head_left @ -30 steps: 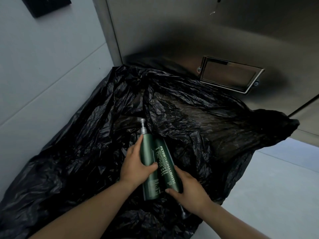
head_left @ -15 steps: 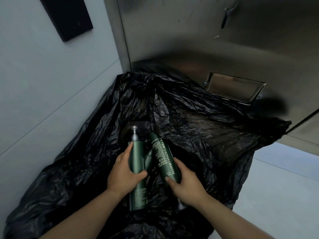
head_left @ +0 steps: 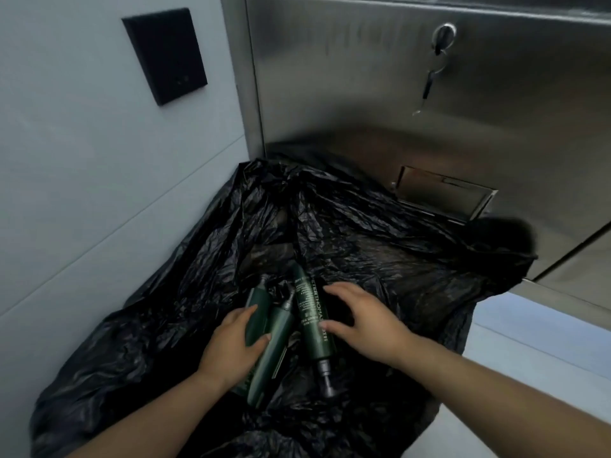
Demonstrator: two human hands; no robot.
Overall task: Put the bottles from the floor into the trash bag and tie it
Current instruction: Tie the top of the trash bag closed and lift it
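Low in the centre of the frame, three dark green pump bottles lie close together on the crumpled black plastic of the trash bag. Whether they are past its mouth or only on top of a fold I cannot tell.

The leftmost bottle is gripped by the left hand. Its fingers curl round the far side, and the thumb is laid across towards the middle bottle. That one leans against the leftmost with its pump pointing up the frame. The lettered bottle lies the other way round, pump towards the bottom edge. Over it the right hand is spread, fingers apart and loosely arched, thumb touching the bottle's side but clasping nothing.

My reading is that the left grip keeps the pair from rolling while the right steadies the third, so all settle in one hollow. The bag sprawls wide across the floor into the corner, which should leave plenty of loose edge to gather for the knot.

Behind it, upper right, stands a steel panel with a key in its lock and a recessed flap lower down. Upper left, a black plate sits on the grey wall.
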